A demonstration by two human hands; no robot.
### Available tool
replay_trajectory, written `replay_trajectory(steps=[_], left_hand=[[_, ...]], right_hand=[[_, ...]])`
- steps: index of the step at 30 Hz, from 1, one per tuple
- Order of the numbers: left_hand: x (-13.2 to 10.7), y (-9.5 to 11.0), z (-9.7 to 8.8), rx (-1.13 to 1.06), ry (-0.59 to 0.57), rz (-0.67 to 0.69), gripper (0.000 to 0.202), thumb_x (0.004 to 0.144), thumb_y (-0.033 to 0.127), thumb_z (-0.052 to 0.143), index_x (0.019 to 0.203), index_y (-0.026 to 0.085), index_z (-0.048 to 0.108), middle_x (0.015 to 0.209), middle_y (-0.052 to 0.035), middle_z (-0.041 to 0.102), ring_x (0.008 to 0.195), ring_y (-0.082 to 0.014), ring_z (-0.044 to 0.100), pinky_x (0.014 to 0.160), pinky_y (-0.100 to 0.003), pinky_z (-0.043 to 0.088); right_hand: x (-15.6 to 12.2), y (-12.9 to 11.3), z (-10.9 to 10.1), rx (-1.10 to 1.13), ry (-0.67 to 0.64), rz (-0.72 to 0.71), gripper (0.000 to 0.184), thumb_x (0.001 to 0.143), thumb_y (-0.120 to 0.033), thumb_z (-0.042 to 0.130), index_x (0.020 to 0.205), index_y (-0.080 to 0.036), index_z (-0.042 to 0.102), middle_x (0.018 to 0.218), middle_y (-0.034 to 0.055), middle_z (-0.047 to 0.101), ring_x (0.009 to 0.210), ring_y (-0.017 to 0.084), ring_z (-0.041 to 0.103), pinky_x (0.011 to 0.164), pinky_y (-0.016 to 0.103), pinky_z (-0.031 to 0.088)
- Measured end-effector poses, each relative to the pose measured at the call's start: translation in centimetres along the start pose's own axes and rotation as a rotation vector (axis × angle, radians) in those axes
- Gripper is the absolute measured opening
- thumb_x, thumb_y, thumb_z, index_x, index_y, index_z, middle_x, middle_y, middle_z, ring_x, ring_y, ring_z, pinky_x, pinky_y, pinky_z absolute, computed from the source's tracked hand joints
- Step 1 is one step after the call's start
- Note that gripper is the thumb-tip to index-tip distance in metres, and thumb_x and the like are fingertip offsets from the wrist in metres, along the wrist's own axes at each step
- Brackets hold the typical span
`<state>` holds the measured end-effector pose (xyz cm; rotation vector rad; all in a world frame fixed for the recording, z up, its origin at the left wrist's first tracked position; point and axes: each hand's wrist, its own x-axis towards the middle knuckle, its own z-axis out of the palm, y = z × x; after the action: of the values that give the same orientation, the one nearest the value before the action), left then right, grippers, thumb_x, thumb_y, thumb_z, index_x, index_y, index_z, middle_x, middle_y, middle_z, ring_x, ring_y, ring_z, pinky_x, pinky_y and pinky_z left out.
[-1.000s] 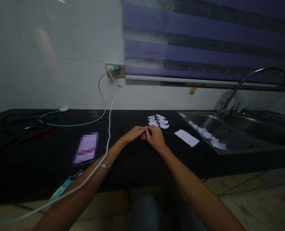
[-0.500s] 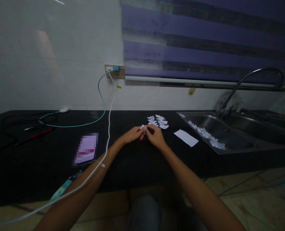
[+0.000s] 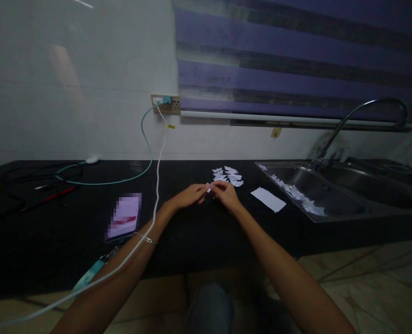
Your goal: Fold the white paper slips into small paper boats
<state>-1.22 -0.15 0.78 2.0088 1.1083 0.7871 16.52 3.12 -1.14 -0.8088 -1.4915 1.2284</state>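
Over the black counter, my left hand (image 3: pixel 192 195) and my right hand (image 3: pixel 225 194) meet fingertip to fingertip. Between them they pinch a small piece of white paper (image 3: pixel 209 189), mostly covered by the fingers. Just behind the hands lies a cluster of folded white paper pieces (image 3: pixel 228 175), several in two rough columns. A stack of flat white paper sheets (image 3: pixel 268 199) rests to the right of my right hand.
More folded papers (image 3: pixel 296 192) line the left rim of the steel sink (image 3: pixel 345 204), under a curved faucet (image 3: pixel 352 111). At left lie a phone (image 3: pixel 125 215) with a teal strap (image 3: pixel 89 274) and dark cables (image 3: pixel 21 185). A white cable (image 3: pixel 157 185) crosses over my left forearm.
The fingertips have shifted on the small paper, and less of it shows now. Both hands stay in about the same place; the other things have not moved.
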Motion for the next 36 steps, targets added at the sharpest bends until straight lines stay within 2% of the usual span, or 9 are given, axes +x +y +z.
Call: replay_trajectory(steps=[3,5,8,11,19,26,33,36], left_hand=[[-0.1,0.1,0.0,0.020,0.046,0.039,0.053,0.094,0.064,0.037,0.082,0.017,0.058,0.065,0.0011,0.053,0.056,-0.0124,0.045,0.054,-0.024,0.036],[-0.2,0.1,-0.1,0.014,0.036,0.058,0.053,0.094,0.063,0.038,0.084,0.016,0.060,0.066,0.0010,0.053,0.057,-0.0123,0.045,0.055,-0.024,0.037],[-0.3,0.0,-0.2,-0.015,0.001,0.037,0.053,0.095,0.063,0.038,0.085,0.015,0.060,0.065,0.0015,0.052,0.056,-0.0116,0.045,0.054,-0.023,0.037],[-0.3,-0.1,-0.1,-0.038,0.016,0.012,0.053,0.095,0.064,0.037,0.085,0.016,0.058,0.063,0.0022,0.050,0.054,-0.0106,0.044,0.052,-0.022,0.035],[0.7,-0.4,1.2,-0.115,0.178,-0.011,0.054,0.094,0.066,0.036,0.088,0.017,0.057,0.055,0.0052,0.044,0.047,-0.0102,0.040,0.047,-0.022,0.032],[0.9,0.7,2.1,-0.092,0.292,0.028,0.053,0.095,0.065,0.034,0.087,0.018,0.057,0.055,0.0051,0.046,0.046,-0.0102,0.042,0.046,-0.022,0.032],[1.2,0.7,2.8,-0.062,0.415,-0.034,0.048,0.096,0.062,0.033,0.080,0.020,0.050,0.057,0.0051,0.046,0.048,-0.0107,0.043,0.048,-0.022,0.032],[1.2,1.0,2.4,0.058,0.461,-0.025,0.043,0.097,0.055,0.036,0.079,0.020,0.053,0.065,0.0020,0.053,0.059,-0.0137,0.049,0.055,-0.023,0.035]], right_hand=[[0.2,0.4,0.0,-0.050,0.015,-0.046,0.029,0.066,-0.044,0.075,0.074,-0.017,0.068,0.067,0.0017,0.066,0.059,0.015,0.059,0.053,0.026,0.047],[0.2,0.5,0.0,-0.090,-0.003,-0.068,0.028,0.067,-0.044,0.074,0.074,-0.017,0.068,0.068,0.0021,0.066,0.061,0.015,0.059,0.054,0.026,0.048],[0.1,0.5,0.0,-0.121,-0.046,-0.093,0.027,0.072,-0.044,0.071,0.076,-0.017,0.070,0.070,0.0023,0.067,0.063,0.015,0.060,0.055,0.026,0.048],[0.1,0.4,0.0,-0.139,-0.040,-0.105,0.027,0.074,-0.044,0.070,0.078,-0.017,0.071,0.069,0.0022,0.067,0.063,0.016,0.060,0.055,0.026,0.048],[0.0,-0.1,0.4,-0.125,0.169,-0.144,0.025,0.073,-0.040,0.069,0.077,-0.016,0.073,0.067,0.0038,0.068,0.064,0.019,0.063,0.055,0.028,0.049],[-0.5,-0.6,0.6,-0.137,0.288,-0.222,0.027,0.076,-0.041,0.068,0.083,-0.016,0.075,0.080,0.0074,0.074,0.073,0.023,0.066,0.058,0.031,0.052],[-0.8,-1.3,1.1,-0.151,0.329,-0.285,0.025,0.080,-0.040,0.065,0.082,-0.016,0.073,0.084,0.0078,0.073,0.078,0.023,0.066,0.065,0.033,0.053],[-0.7,-1.4,1.0,-0.166,0.310,-0.287,0.024,0.080,-0.040,0.065,0.082,-0.017,0.071,0.083,0.0075,0.072,0.080,0.022,0.066,0.067,0.032,0.054]])
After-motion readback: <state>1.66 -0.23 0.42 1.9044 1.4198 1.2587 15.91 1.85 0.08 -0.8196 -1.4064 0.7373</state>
